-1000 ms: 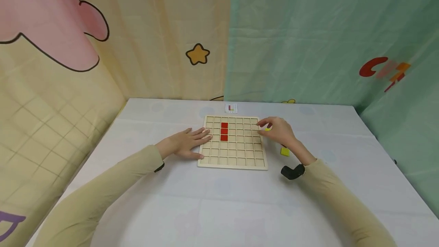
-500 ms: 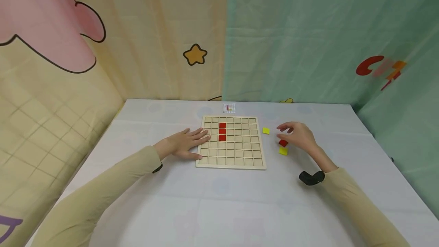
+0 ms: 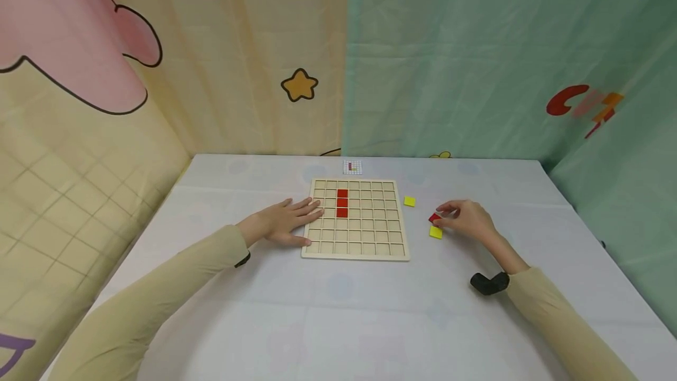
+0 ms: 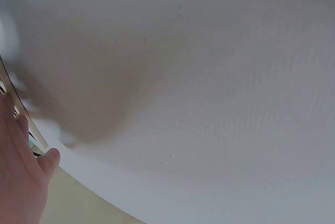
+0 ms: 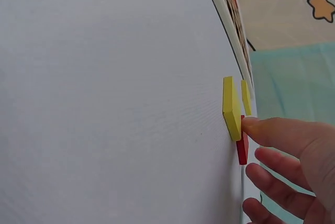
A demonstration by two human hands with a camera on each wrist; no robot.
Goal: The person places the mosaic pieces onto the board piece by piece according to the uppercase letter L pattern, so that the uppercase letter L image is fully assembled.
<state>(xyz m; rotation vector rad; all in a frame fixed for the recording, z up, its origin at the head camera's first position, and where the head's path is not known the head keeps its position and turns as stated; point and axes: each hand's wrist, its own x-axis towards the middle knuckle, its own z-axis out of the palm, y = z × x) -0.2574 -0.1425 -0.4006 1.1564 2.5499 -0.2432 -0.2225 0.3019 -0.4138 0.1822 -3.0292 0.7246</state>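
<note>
In the head view, my left hand [image 3: 277,223] lies with spread fingers on the left edge of a wooden grid board [image 3: 370,240]. Several red tiles [image 3: 342,203] fill a short column of its cells. To the right of the board, my right hand [image 3: 468,219] is at a loose red tile [image 3: 433,218], thumb and forefinger close about it. The right wrist view has a fingertip touching the red tile [image 5: 242,148], the other fingers apart from it. A yellow tile [image 3: 436,232] lies right by the red one. Another yellow tile [image 3: 409,201] sits nearer the board.
A small card with a printed grid pattern [image 3: 352,167] lies beyond the board. The white-covered table [image 3: 338,310] meets hanging curtains [image 3: 449,75] at its back edge and sides. Black wrist bands [image 3: 489,283] sit by the cuffs.
My right hand has moved away from the board's right edge, rightward and then down to the loose red tile. A yellow tile it partly covered is now in plain sight. My left hand stays put.
</note>
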